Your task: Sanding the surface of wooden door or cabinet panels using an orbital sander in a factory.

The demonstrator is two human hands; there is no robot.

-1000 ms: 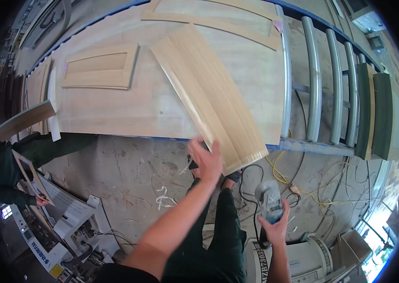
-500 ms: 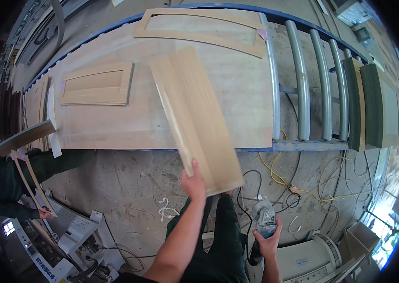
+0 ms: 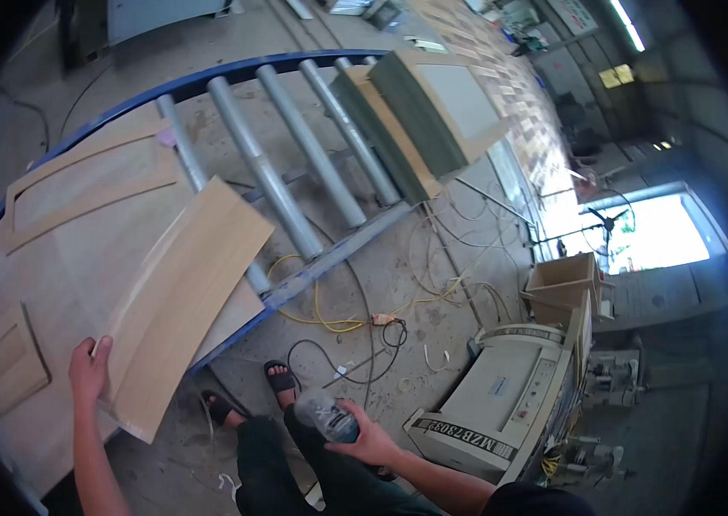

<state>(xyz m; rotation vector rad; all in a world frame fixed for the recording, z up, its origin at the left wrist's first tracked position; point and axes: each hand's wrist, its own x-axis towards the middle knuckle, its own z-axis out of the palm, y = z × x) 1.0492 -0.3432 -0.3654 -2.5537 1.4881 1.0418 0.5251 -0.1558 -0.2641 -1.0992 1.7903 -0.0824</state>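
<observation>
at six o'clock, closest in, the right hand [image 3: 371, 439] is wrapped around a clear plastic bottle [image 3: 330, 419], fingers curled over its body, held above the dark trousers [image 3: 295, 469]. at seven o'clock the left hand [image 3: 89, 371] grips the near edge of a long light wooden panel [image 3: 183, 297], fingers narrow and closed on the rim with the thumb on top. the panel runs up toward ten o'clock, lying partly on the wide workbench [image 3: 54, 284] and overhanging its blue edge toward the floor. just past the trousers, two sandalled feet [image 3: 282, 378] stand on the dusty concrete. toward four o'clock sits a beige machine [image 3: 502, 404], and at the centre yellow and black cables [image 3: 355, 314] trail over the floor. on the bench at nine o'clock lies a framed door panel [image 3: 80, 193], with another smaller one [image 3: 3, 365] near eight o'clock. farther, at twelve o'clock, grey rollers [image 3: 286, 168] cross a blue-framed conveyor, and grey-green panels [image 3: 420, 112] lie stacked on them. at two o'clock, a bright doorway [image 3: 657, 236] opens.
</observation>
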